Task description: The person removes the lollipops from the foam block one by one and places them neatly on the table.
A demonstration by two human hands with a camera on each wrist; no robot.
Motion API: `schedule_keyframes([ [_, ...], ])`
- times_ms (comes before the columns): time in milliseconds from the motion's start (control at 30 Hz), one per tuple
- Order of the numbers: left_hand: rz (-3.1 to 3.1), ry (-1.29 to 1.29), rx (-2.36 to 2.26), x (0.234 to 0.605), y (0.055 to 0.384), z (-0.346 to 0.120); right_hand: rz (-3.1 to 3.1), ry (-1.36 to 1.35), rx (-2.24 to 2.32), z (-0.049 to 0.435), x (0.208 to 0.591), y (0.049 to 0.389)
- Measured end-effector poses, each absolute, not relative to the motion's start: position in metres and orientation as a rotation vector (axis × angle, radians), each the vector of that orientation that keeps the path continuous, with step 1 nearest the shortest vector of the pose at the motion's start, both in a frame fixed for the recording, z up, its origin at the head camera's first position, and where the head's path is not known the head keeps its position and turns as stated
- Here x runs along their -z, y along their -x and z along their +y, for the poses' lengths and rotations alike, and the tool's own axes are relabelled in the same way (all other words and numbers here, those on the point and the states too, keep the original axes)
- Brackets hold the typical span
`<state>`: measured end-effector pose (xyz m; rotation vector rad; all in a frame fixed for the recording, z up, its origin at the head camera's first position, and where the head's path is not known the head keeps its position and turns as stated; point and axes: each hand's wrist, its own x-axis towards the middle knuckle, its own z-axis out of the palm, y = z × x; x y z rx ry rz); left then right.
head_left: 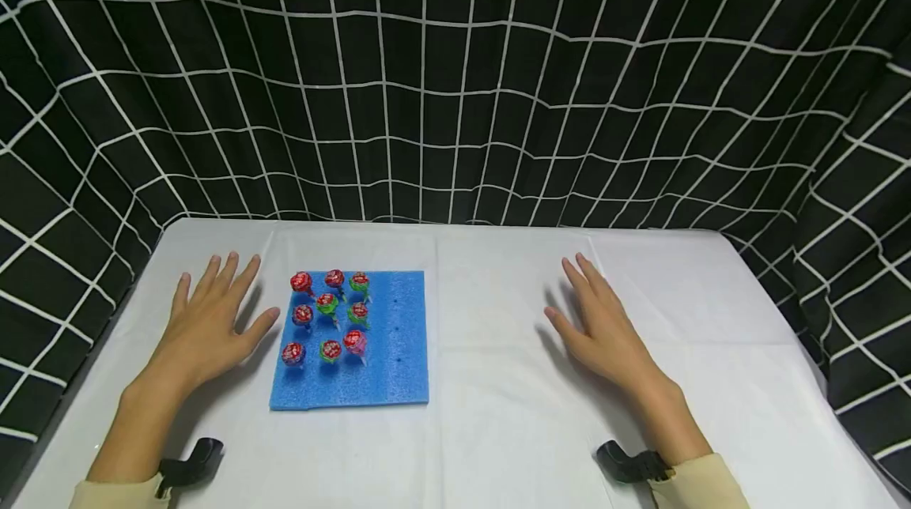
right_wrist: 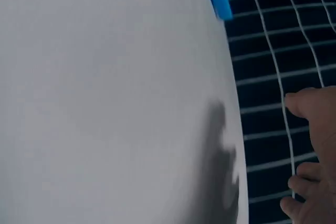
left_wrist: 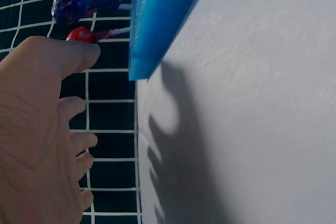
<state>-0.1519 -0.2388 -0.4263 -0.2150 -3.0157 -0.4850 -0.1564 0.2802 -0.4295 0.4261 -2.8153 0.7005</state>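
Your left hand (head_left: pixel 208 333) and right hand (head_left: pixel 605 327) hover, fingers extended, grasping nothing; the left is beside a blue board (head_left: pixel 400 335) (nine lollipops (head_left: pixel 326 303) stand in it).

Lollipop wrappers (head_left: pixel 326 303), left of centre in the head view, bear pale printed marks (head_left: pixel 301 281) too small to read; at upper left of the left wrist view, the wrappers are blurred. No text or number is legible.
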Motion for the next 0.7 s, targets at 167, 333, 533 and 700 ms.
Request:
schedule_keyframes([
  [167,-3.048,0.256,0.522,0.430,0.148,-0.230,-2.787,-0.495,-0.859,0.247,0.424,0.159],
  [333,-3.082,0.315,0.540,0.432,0.143,-0.227,-2.710,-0.598,-0.961,0.211,0.419,0.160],
  [533,-3.090,0.346,0.553,0.431,0.140,-0.224,-2.664,-0.692,-1.072,0.179,0.418,0.160],
  [700,-3.096,0.358,0.551,0.431,0.141,-0.221,-2.650,-0.783,-1.118,0.156,0.416,0.162],
])
